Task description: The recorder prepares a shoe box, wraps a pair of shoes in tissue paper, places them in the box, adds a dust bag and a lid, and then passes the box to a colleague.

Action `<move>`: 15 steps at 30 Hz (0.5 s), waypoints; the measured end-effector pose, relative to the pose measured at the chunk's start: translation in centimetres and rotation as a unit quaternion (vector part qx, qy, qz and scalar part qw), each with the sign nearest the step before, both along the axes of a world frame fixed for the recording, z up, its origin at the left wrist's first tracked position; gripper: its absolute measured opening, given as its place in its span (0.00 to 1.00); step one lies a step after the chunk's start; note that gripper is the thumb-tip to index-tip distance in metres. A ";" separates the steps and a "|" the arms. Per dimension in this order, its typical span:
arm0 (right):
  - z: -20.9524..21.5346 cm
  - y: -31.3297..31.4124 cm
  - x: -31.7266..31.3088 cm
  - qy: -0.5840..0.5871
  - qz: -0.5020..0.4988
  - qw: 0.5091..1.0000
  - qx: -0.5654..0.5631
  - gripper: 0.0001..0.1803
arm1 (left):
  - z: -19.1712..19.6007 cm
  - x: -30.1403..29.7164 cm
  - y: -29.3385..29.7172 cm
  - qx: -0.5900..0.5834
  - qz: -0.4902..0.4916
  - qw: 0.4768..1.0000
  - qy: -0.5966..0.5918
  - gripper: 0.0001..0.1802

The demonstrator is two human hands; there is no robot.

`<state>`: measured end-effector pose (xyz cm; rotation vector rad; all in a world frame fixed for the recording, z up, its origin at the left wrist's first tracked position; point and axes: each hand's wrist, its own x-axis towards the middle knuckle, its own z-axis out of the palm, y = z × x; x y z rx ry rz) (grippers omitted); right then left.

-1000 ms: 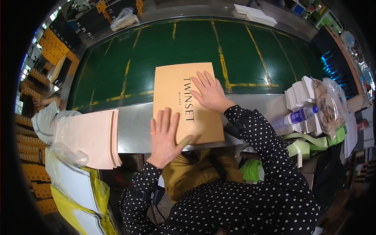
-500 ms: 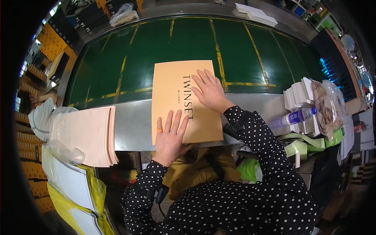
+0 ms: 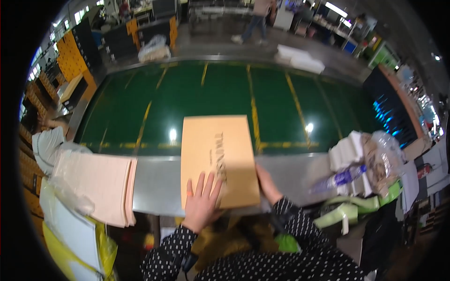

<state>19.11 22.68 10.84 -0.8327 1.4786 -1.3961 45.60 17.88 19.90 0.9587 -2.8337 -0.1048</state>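
Observation:
A flat tan paper item with dark lettering [image 3: 199, 154], a bag or a thin box, lies across the steel edge and onto the green belt in front of me. My left hand [image 3: 202, 203] rests flat on its lower left part, fingers spread, an orange band on one finger. At its lower right edge is my right hand [image 3: 268, 184], touching or very close to the side. The right fingertips are blurred and partly hidden by that edge.
The green belt [image 3: 117, 122] has yellow lines. Pinkish sheets [image 3: 93, 182] are stacked left, above plastic-wrapped white sheets [image 3: 70, 229]. At right are a bottle [image 3: 344, 177], white bundles [image 3: 346, 150] and green strips [image 3: 351, 208]. A person [image 3: 258, 21] stands beyond the belt.
My right hand has come off the item's upper face, down to its lower right edge. My left hand stays on the lower left. The view has tilted up, showing more room beyond the belt.

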 end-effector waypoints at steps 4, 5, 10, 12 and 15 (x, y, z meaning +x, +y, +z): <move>-2.2 1.5 -1.0 0.159 -0.017 0.987 0.031 0.24 | -1.5 -1.8 -1.0 -0.001 0.026 0.999 0.037 0.59; -2.3 1.6 -1.3 0.286 -0.031 0.958 0.012 0.23 | -1.6 -2.1 -1.4 -0.010 0.029 0.999 0.040 0.59; -4.2 2.5 -2.5 0.609 -0.033 0.791 -0.046 0.25 | -1.6 -3.4 -3.6 -0.042 0.047 0.997 0.042 0.54; -3.8 2.3 -2.1 0.608 -0.025 0.793 -0.037 0.25 | -2.1 -3.4 -4.8 -0.055 0.050 0.996 0.039 0.53; -4.2 2.5 -2.4 0.597 -0.017 0.801 -0.024 0.27 | -2.1 -3.6 -6.7 -0.072 0.053 0.995 0.040 0.53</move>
